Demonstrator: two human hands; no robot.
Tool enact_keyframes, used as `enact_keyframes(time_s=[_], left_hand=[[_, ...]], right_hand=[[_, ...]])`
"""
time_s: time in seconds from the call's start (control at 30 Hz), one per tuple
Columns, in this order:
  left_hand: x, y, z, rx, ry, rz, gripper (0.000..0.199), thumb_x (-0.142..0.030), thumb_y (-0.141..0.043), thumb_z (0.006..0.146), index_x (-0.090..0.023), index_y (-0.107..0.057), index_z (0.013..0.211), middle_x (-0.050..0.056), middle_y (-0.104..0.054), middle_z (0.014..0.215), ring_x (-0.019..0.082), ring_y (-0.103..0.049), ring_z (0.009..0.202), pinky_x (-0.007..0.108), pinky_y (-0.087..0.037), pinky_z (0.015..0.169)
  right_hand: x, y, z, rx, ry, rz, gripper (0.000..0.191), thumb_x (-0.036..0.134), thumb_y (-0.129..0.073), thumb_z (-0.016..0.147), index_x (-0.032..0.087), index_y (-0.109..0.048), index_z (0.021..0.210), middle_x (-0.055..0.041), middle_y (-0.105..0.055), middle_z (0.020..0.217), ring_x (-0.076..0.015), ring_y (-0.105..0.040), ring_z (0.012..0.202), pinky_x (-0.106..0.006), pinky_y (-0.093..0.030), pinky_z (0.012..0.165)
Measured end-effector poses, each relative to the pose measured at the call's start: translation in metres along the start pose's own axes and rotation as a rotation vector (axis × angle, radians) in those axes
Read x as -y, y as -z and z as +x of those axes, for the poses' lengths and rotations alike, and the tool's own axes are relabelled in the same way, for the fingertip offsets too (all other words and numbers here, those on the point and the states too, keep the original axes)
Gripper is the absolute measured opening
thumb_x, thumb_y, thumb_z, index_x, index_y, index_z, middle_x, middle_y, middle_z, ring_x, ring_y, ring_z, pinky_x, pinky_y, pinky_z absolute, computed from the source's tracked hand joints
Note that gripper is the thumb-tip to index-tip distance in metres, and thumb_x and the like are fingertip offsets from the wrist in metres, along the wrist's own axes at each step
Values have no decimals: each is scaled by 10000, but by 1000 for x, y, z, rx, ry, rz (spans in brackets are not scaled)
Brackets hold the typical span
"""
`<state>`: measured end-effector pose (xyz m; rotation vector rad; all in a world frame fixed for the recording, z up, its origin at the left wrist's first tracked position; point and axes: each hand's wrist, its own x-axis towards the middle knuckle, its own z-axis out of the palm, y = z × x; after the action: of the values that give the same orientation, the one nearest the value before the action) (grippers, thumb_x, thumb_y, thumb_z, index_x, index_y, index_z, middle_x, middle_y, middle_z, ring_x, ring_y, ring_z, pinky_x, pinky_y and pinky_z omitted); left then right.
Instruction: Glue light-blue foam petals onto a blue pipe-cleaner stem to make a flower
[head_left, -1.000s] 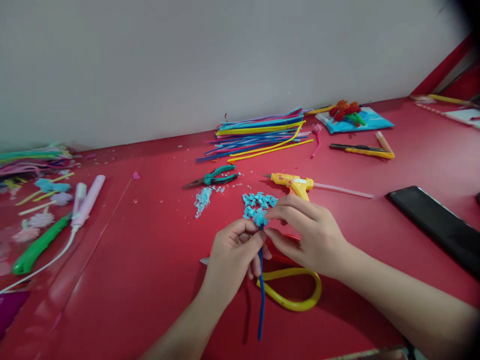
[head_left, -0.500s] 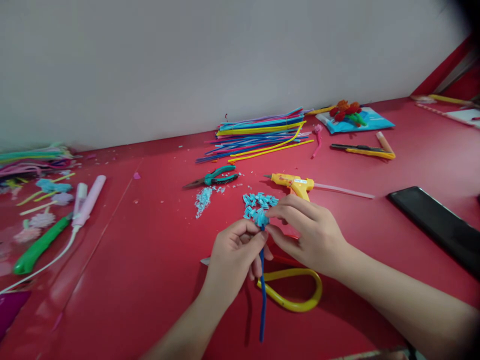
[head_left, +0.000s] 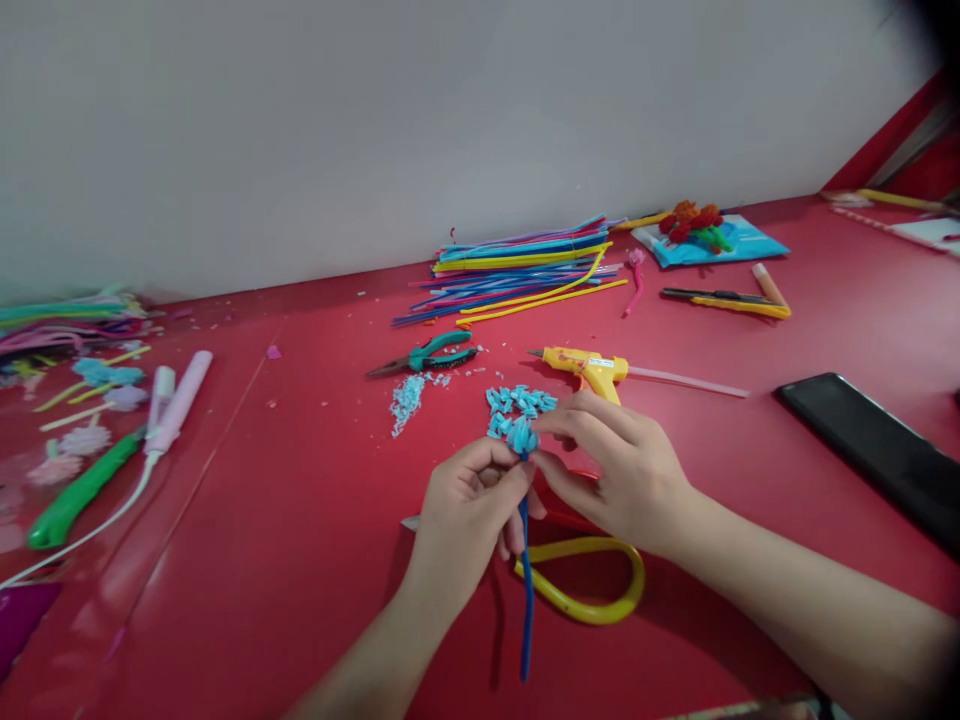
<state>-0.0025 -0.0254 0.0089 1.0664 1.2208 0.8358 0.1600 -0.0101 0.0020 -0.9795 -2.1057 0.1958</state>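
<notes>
My left hand (head_left: 476, 505) pinches a dark blue pipe cleaner (head_left: 526, 610) just below its top, and the stem hangs down past my fingers. A light blue flower head (head_left: 523, 434) made of small petal-like pieces sits on top of that stem. From the right, the fingertips of my right hand (head_left: 619, 465) close on the flower's side. Right behind it lies a pile of cut light blue pieces (head_left: 523, 402). Under my hands are scissors with a yellow handle (head_left: 592, 610), their blades partly hidden.
A yellow glue gun (head_left: 589, 368) and green-handled pliers (head_left: 427, 355) lie beyond my hands, beside blue fuzz scraps (head_left: 406, 402). Farther back are bundled pipe cleaners (head_left: 517, 270) and a utility knife (head_left: 724, 300). A phone (head_left: 862, 440) is at right, a pink corded tool (head_left: 178, 400) at left.
The flower head has turned slightly on its stem, showing its petals more plainly. Both hands keep almost the same place and hold.
</notes>
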Motion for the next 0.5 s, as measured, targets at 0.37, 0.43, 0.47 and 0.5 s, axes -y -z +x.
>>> enact_keyframes(time_s=[0.37,0.43,0.47,0.5], left_hand=[[1,0,-1,-6,-28,15,200,-299,-544,804,-168,-494,662,-36,-596,499,36,-437,293,115,-312,294],[2,-1,-1,-10,-33,23,188,-289,-543,803,-168,-491,669,-38,-596,499,37,-439,295,116,-316,296],[2,-1,-2,-13,-32,28,182,-282,-542,802,-167,-490,671,-38,-596,499,38,-441,296,117,-318,296],[2,-1,-2,-15,-31,31,176,-276,-542,801,-167,-488,673,-38,-596,499,40,-442,297,118,-318,296]], right_hand=[[3,0,0,-19,54,-56,126,165,-534,837,168,-554,961,-64,-626,878,-158,-589,778,-278,-489,694],[2,0,0,-15,46,-43,124,164,-535,836,161,-559,957,-63,-627,871,-157,-585,768,-280,-488,686],[2,-1,0,-10,41,-38,123,163,-536,835,157,-560,956,-64,-626,872,-156,-583,768,-281,-487,684],[2,-1,0,-3,37,-32,124,161,-536,834,155,-560,955,-64,-626,873,-157,-582,769,-282,-486,683]])
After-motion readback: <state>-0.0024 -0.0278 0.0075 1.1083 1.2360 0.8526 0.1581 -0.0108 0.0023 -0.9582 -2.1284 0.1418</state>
